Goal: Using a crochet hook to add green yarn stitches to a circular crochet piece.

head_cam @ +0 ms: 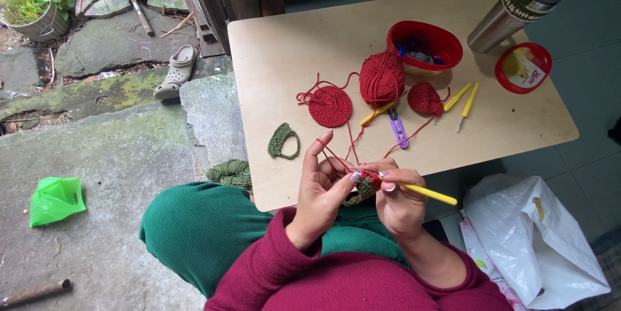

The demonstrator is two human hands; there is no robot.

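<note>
Crochet work in red and green yarn (pixel 366 186), a small unfinished piece, is pinched between the fingertips of both hands, just in front of the lap. The left hand (pixel 321 189) is closed on its near edge with thumb and middle finger, while the index finger is raised and the red strand (pixel 337 156) is carried over it. The right hand (pixel 399 200) is clenched on the yellow-handled crochet hook (pixel 427 193), whose tip is hidden in the piece.

Beyond the fingers, on the pale wooden table (pixel 291 39), 1 flat red crocheted disc (pixel 330 106), 1 smaller red crocheted cup (pixel 425 98) and 1 green crocheted loop (pixel 283 141) lie completed. The ball of red yarn (pixel 381 78) remains largely wound, so much of the work is judged outstanding; only a few rounds of the held piece appear formed.
</note>
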